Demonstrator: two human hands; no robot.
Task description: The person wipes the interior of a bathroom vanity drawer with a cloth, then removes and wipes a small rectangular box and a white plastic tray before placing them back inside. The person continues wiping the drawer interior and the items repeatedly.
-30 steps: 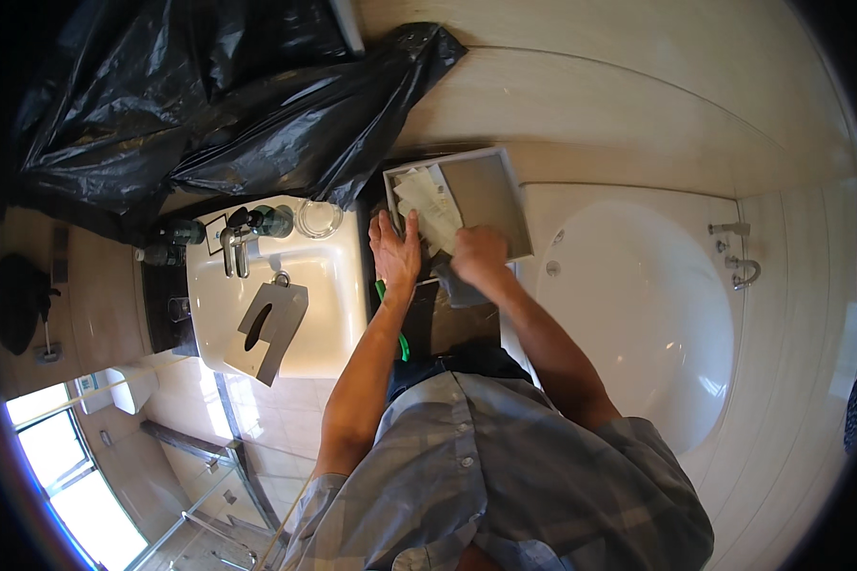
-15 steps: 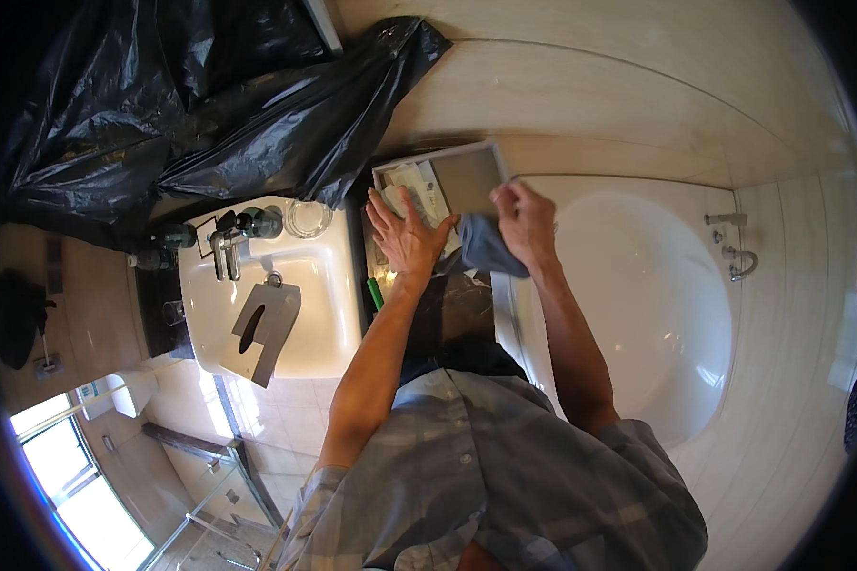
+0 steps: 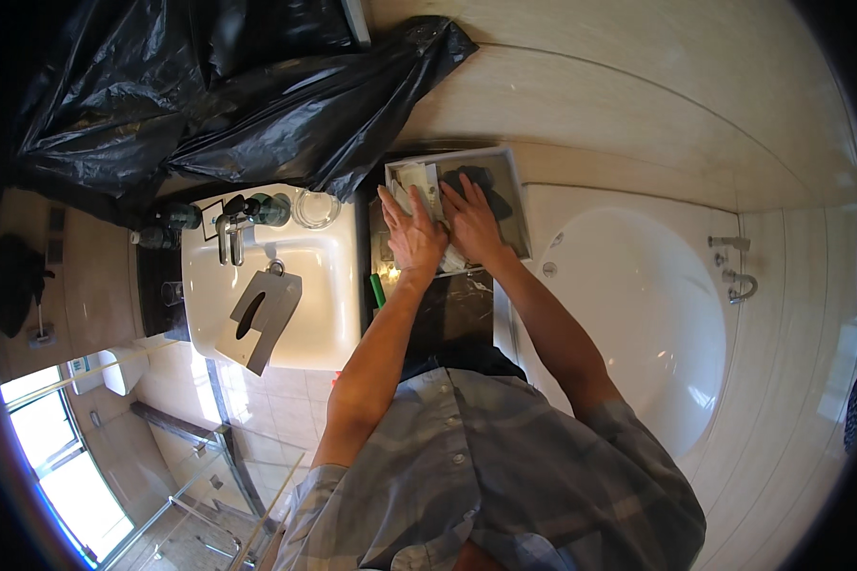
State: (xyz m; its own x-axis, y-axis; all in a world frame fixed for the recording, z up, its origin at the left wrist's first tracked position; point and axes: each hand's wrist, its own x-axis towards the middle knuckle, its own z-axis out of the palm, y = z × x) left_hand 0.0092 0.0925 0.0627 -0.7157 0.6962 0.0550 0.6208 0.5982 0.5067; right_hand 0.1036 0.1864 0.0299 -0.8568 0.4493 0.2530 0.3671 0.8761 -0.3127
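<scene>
Dark grey cloth point(image 3: 498, 188) has moved from near the near right corner of the shallow tray point(image 3: 512, 230), where the right hand point(image 3: 472, 226) held it half a second ago, to the tray's right half, toward the far edge. Leftmost, bottles point(image 3: 269, 209) stand behind the basin point(image 3: 326, 285); a grey tissue-box cover point(image 3: 269, 309) lies tilted across its near edge, and a clear round dish point(image 3: 315, 209) sits at its far right corner. A green object point(image 3: 378, 291) lies near the tray's near left corner. The left hand point(image 3: 415, 236) is open, fingers spread over pale packets point(image 3: 412, 175) along the tray's left side, gripping nothing visible. Further right, the right hand's fingers stretch out loosely onto the cloth, unclenched. Rightmost is a white bathtub point(image 3: 638, 285).
</scene>
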